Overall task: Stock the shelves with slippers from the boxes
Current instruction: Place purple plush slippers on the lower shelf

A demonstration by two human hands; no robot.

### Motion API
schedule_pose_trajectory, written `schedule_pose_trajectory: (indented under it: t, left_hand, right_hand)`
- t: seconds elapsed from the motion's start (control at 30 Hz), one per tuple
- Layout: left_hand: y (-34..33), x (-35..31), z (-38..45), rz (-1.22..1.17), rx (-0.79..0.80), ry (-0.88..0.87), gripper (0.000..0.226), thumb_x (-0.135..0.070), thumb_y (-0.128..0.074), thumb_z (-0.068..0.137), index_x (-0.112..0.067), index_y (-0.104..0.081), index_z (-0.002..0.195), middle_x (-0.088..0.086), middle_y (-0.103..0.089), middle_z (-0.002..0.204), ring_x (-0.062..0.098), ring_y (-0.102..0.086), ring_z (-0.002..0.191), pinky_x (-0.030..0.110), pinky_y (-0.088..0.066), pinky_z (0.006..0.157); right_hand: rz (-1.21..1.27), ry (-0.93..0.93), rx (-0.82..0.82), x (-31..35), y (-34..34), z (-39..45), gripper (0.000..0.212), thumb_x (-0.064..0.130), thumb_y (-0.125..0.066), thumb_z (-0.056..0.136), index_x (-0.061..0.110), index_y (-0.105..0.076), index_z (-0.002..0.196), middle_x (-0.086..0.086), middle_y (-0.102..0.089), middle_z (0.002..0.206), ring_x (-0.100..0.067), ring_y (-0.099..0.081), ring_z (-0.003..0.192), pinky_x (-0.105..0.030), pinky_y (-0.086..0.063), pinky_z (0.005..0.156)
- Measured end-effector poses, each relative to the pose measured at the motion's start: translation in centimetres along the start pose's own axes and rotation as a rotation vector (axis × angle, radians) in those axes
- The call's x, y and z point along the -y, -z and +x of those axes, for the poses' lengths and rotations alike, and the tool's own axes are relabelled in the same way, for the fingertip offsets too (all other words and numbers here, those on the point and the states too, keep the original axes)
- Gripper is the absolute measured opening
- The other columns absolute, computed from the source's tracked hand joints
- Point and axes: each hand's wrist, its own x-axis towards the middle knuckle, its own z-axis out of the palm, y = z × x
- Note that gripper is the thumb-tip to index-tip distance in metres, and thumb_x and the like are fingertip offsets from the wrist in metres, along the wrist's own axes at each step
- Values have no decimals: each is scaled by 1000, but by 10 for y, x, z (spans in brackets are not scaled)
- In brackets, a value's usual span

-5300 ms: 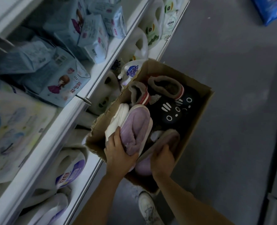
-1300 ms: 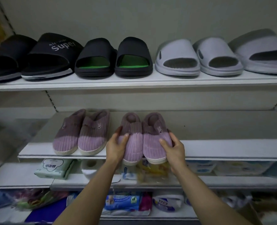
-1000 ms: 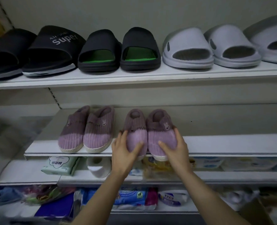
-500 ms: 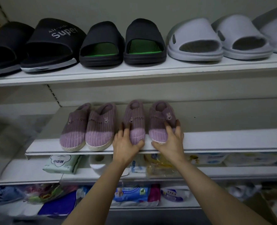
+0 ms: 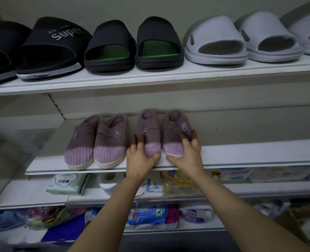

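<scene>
Purple corduroy covered the two slippers under the person's hands, both standing toes-forward on the middle shelf [image 5: 241,153], side by side and almost touching. The left hand [image 5: 141,157] lay on the left slipper [image 5: 147,132], its fingers [image 5: 137,142] spread fairly straight along the slipper's outer side and the thumb curved round the toe. The right hand [image 5: 186,157] lay on the right slipper [image 5: 174,135], fingers reaching up over the outer side near a small rabbit patch, thumb resting on the shelf's front edge just below the toe. Neither hand looked clenched; both seemed to press or steady more than grip, though the dim light made the contact under the palms hard to judge.

Just to the left stood a matching pair of purple slippers [image 5: 96,142], close to the left hand but apart from it. On the top shelf [image 5: 150,79] sat a row of slides: black slides [image 5: 48,50] with white lettering at the left, black slides with green footbeds [image 5: 132,46] in the middle, and pale grey slides [image 5: 241,39] at the right. Below the middle shelf, a green tissue pack [image 5: 67,184] lay beside a white paper roll [image 5: 108,182], with a crinkled yellow packet [image 5: 179,182] further right behind the right forearm. The lowest shelves held blurred packaged goods.
</scene>
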Motion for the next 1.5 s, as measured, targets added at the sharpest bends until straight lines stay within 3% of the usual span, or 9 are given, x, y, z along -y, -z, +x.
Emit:
schedule_pose_trajectory:
  t: [0.4, 0.47, 0.57, 0.7, 0.83, 1.0, 1.23, 1.4, 1.5]
  left_hand:
    - [6, -1, -1, 23, 38, -17, 87, -52, -62, 89, -26, -15, 158, 10, -14, 164, 35, -25, 143, 45, -25, 116]
    - [9, -2, -4, 36, 32, -19, 85, -55, -61, 89, -23, -21, 156, 12, -22, 160, 34, -28, 140, 46, -27, 115]
    - [17, -7, -10, 57, -9, -49, 77, -62, -59, 85, -11, -41, 140, 17, -45, 139, 32, -39, 127, 45, -36, 107]
    - [31, -27, -20, 140, -108, -200, 87, -71, -42, 78, -7, -43, 138, 15, -50, 130, 31, -45, 120, 45, -41, 103]
    - [39, -63, -36, 231, -188, -401, 85, -64, -45, 83, -5, -41, 144, 18, -48, 140, 36, -43, 130, 50, -38, 110]
    - [48, -123, -77, 304, -231, -615, 81, -56, -50, 84, -6, -41, 147, 16, -47, 145, 34, -43, 134, 49, -34, 114]
    - [52, -219, -158, 384, -263, -762, 79, -59, -48, 87, -9, -38, 148, 12, -47, 142, 32, -43, 129, 47, -33, 114]
    - [37, -300, -219, 365, -253, -869, 78, -55, -51, 88, -8, -36, 149, 15, -46, 143, 35, -44, 128, 47, -37, 109]
    - [16, -351, -249, 318, -231, -944, 77, -51, -56, 88, -9, -34, 150, 15, -44, 145, 35, -42, 130, 47, -36, 110]
  right_hand:
    - [-24, -11, 19, 1, 5, -4, 101, 50, -79, 69, 25, -25, 151, -15, -20, 149, -34, -21, 139, -43, -28, 115]
    - [-10, -18, 13, 1, 10, -7, 100, 52, -78, 70, 24, -26, 150, -14, -24, 147, -34, -22, 138, -46, -28, 114]
    - [12, -5, -24, 2, 25, -14, 89, 56, -72, 76, 20, -31, 146, -13, -26, 151, -34, -24, 139, -49, -29, 113]
    - [32, 47, -103, 1, 59, -30, 82, 48, -64, 88, 19, -23, 153, -8, -18, 161, -27, -18, 146, -44, -22, 118]
    - [-52, 126, -173, -5, 102, -46, 74, 45, -59, 92, 15, -29, 151, -6, -32, 156, -25, -29, 142, -37, -25, 115]
    - [-183, 210, -271, -21, 169, -77, 67, 44, -55, 88, 9, -42, 144, -10, -51, 142, -30, -46, 128, -40, -35, 107]
    - [-350, 267, -398, -54, 290, -151, 65, 46, -45, 88, 7, -46, 141, -12, -56, 136, -32, -51, 122, -40, -37, 102]
    - [-456, 264, -506, -92, 387, -214, 63, 36, -57, 87, 4, -47, 140, -15, -57, 133, -35, -52, 120, -39, -30, 102]
    - [-527, 234, -584, -119, 443, -247, 61, 35, -58, 87, 4, -49, 138, -15, -58, 131, -35, -53, 117, -42, -34, 100]
